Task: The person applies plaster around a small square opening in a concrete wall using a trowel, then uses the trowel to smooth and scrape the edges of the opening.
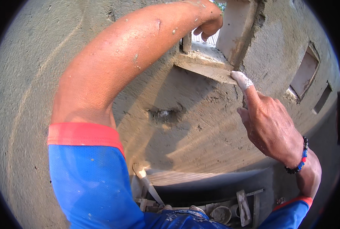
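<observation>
My left arm reaches up across the rough plastered wall (185, 141). At its end my left hand (210, 26) hangs in a small window opening, fingers curled down; whatever they may hold is hidden. Just below, mortar covers the sill (208, 55) of the opening. A thin grey trowel blade (208, 71) lies against the sill's front edge, its far end pointing left. My right hand (265, 122) is closed at the blade's right end, with a white-coated finger stretched along it. The trowel's handle is hidden by the hand.
Two more framed openings, a larger one (304, 74) and a narrow one (322, 98), are set in the wall at right. A rough hollow (164, 113) sits below the sill. Far below are a pale post (149, 183), boards (243, 208) and a round bucket (221, 214).
</observation>
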`<state>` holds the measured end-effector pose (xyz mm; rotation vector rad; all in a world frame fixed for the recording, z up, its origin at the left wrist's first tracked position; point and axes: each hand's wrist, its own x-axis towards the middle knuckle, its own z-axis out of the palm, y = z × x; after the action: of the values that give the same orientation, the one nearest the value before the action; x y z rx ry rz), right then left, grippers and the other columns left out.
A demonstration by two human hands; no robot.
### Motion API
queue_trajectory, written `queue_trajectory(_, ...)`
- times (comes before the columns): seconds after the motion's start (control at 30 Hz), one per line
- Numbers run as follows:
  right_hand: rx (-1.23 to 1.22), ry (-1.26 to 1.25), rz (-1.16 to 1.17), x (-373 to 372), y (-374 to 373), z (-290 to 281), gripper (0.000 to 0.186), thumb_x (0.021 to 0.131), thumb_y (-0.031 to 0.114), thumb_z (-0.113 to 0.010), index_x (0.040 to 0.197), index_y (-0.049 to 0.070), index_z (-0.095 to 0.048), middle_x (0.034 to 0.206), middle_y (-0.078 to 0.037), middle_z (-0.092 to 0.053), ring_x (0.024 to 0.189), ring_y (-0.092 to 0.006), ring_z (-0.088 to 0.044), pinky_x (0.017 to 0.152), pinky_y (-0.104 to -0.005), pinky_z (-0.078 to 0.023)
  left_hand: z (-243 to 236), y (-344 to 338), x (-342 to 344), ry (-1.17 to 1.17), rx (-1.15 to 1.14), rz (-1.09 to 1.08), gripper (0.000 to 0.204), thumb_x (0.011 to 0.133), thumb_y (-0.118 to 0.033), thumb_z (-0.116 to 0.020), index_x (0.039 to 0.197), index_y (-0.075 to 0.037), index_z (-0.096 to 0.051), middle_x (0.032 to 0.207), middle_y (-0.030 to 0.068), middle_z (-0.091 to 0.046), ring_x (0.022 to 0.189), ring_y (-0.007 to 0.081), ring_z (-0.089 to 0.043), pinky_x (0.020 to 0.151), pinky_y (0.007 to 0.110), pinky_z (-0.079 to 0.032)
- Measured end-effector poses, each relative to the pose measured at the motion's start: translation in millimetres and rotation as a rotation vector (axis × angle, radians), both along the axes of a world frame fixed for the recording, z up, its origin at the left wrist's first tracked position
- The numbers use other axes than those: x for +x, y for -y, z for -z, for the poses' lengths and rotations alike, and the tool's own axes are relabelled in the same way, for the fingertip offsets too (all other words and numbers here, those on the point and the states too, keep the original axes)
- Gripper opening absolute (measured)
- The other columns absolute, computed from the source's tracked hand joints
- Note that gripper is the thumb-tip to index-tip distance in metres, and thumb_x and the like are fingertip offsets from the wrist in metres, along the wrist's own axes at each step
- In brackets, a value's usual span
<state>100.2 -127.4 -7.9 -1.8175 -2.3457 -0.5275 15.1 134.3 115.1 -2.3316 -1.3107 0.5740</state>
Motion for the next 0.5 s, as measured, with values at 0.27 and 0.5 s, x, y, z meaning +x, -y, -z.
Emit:
queue_trajectory(0.27, -0.023, -0.218, -0.018, 1, 6, 12, 0.068, 0.09, 0.002, -0.058, 0.15, 0.002, -0.025, 0.072, -0.023, -0.058, 0.071, -0.0437, -0.059, 0.067, -0.0512, -0.044, -6, 4, 2, 0.021, -0.039, -0.041, 0.047, 0.088, -0.039, -0.072, 0.12, -0.005, -0.07, 0.129, 0.012, -0.065, 0.118, 0.0324, -0.06, 0.099, 0.048, -0.047)
queue_trajectory(0.5, 0.183, 0.001, -0.025, 3, 15, 9, 0.073, 0.087, 0.0, -0.061, 0.152, 0.016, -0.033, 0.077, -0.017, -0.054, 0.07, -0.0362, -0.057, 0.067, -0.0487, -0.045, -1, 7, 1, 0.016, -0.011, -0.018, 0.045, 0.09, -0.036, -0.069, 0.122, -0.005, -0.069, 0.132, 0.0104, -0.063, 0.12, 0.0319, -0.059, 0.099, 0.048, -0.047)
